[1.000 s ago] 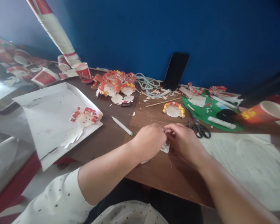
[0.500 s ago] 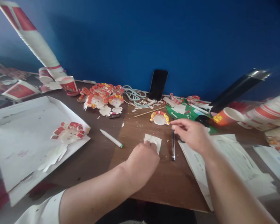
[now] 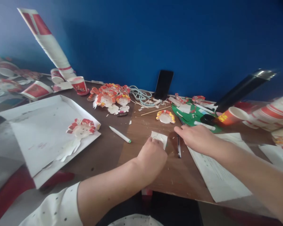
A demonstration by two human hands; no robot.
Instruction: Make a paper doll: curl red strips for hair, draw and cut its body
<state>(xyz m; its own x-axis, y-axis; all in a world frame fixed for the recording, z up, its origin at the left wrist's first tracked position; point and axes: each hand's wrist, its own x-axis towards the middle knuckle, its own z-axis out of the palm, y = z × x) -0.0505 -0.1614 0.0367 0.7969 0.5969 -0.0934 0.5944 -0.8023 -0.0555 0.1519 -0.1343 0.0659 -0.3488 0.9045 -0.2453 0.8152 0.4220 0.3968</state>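
My left hand [image 3: 153, 160] is closed at the near edge of a small white paper piece [image 3: 160, 137] lying on the table; the fingertips are hidden behind the knuckles. To the right, my right hand [image 3: 199, 138] reaches in low with its fingers bent together over a dark, thin object that I cannot make out. Just below those fingers lies a black pen [image 3: 179, 147]. Beyond both hands sits a cut paper-cup figure [image 3: 165, 117] with a red and yellow curled rim.
A green-tipped marker [image 3: 119, 134] lies left of the paper. A white box lid [image 3: 44, 125] holds another cut figure. Behind are a pile of cut cups [image 3: 107, 97], a coiled cable [image 3: 141, 95], a phone [image 3: 163, 84] and a green sheet [image 3: 191, 116]. White papers [image 3: 217, 175] lie on the right.
My right hand has lowered to the table beside the pen, its fingers drawing together. My left hand stays at the small paper. The whole view has shifted slightly.
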